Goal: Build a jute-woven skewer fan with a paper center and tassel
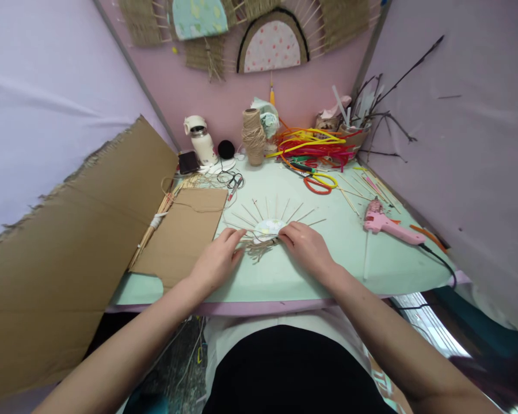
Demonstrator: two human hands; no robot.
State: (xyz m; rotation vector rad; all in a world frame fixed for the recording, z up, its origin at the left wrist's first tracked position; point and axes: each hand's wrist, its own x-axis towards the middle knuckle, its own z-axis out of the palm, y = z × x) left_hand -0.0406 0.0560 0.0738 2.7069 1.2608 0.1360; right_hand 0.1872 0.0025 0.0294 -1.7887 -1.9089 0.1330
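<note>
A small fan-shaped craft piece lies before me, with a pale patterned fabric half-disc (269, 228) and thin wooden sticks (294, 212) radiating from it. Brown twine (259, 250) bunches like a tassel along its lower edge. Thin strands of twine cross the half-disc between my two hands. My left hand (219, 256) is at the piece's left side, its curled fingers on the strands. At the right edge of the half-disc, my right hand (307, 248) has thumb and forefinger pinched on the twine; the fingertips partly hide it.
Cardboard (190, 230) and bundled sticks (155, 221) lie left. A pink glue gun (391, 224) rests right, near scissors (319, 183) and loose sticks. Behind stand a twine spool (254, 138), an open bottle (202, 144) and colourful pipe cleaners (315, 145). A tall cardboard sheet (69, 247) leans left.
</note>
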